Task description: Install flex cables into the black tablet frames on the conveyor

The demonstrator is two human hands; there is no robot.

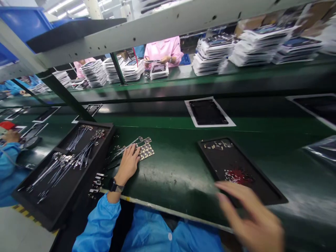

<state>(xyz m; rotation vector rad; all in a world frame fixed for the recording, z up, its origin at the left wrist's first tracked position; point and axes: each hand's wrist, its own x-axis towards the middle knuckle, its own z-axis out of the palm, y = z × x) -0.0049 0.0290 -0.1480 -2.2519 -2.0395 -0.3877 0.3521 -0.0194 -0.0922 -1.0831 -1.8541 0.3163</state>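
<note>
My left hand (pixel 128 164), wearing a black wristwatch, lies with its fingers extended over a panel of small circuit boards (pixel 147 151). Beside those fingers are thin strips with silvery ends (pixel 123 149), partly hidden by the hand. My right hand (pixel 248 213) is smeared by motion at the near edge of a shallow black tray (pixel 258 178). Its thumb and fingers are apart, and nothing shows between them. In that tray lie a cluster of tiny red and white parts (pixel 237 176) and several small metallic pieces (pixel 217 144).
A deep black tray (pixel 47 203) of flat cables stands at left. Small metal parts (pixel 97 182) sit by the bench edge. Beyond, dark panels on white sheets (pixel 208 112) line the belt. Overhead runs a metal beam (pixel 168 26). Co-workers (pixel 162 49) sit opposite and at left.
</note>
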